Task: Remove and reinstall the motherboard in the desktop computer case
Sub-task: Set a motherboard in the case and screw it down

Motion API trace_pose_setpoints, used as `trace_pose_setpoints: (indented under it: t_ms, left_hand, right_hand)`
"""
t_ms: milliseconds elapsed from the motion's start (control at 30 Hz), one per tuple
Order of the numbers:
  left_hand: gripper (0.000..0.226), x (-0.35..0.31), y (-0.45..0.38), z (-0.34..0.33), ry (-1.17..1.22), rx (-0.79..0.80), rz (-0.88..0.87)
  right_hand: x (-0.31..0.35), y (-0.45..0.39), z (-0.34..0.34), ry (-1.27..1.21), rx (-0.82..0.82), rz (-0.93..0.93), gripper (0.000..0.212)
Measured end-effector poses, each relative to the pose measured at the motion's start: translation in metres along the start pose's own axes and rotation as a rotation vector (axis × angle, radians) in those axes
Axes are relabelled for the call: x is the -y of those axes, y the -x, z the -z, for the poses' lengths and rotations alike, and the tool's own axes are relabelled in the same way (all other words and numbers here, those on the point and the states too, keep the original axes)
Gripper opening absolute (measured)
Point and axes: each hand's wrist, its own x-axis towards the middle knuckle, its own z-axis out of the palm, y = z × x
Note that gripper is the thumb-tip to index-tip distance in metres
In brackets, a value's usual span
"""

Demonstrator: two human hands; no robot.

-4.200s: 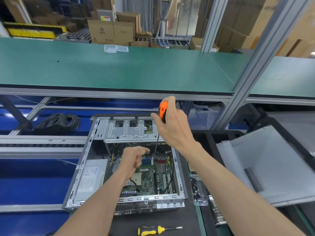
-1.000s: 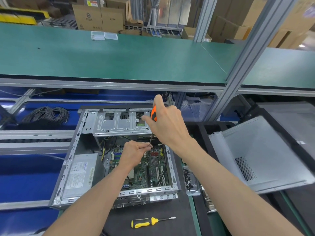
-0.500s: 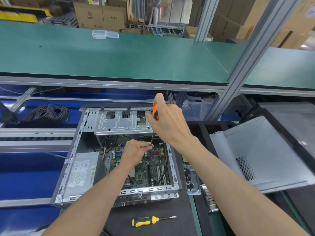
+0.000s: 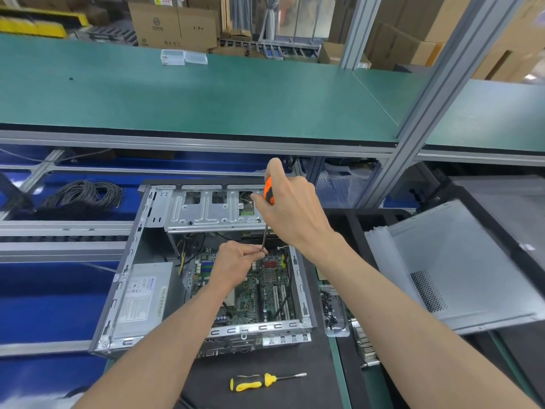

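- Our right hand [image 4: 290, 211] grips the orange-handled screwdriver [image 4: 267, 196], held nearly upright over the open grey metal computer case [image 4: 141, 231].
- Our left hand [image 4: 236, 262] pinches the screwdriver's thin shaft low down, inside the case.
- Inside the case lies the green motherboard [image 4: 259, 287], beside a grey power supply box [image 4: 141, 299].
- In front of the case lies 1 yellow-and-black screwdriver [image 4: 250, 382].
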Motion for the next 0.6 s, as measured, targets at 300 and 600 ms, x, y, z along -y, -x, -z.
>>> trace_pose_setpoints:
  t_ms: [300,600]
  left_hand:
    - [0.013,0.006,-0.002,-0.001,-0.046,0.01,-0.023]
    - [0.011,0.01,-0.003,0.0,-0.064,0.002,-0.019]
  right_hand:
    - [0.0,-0.001,0.0,0.248,-0.054,-0.021,0.045]
    - [-0.001,-0.016,0.021,0.064,0.259,0.16,0.018]
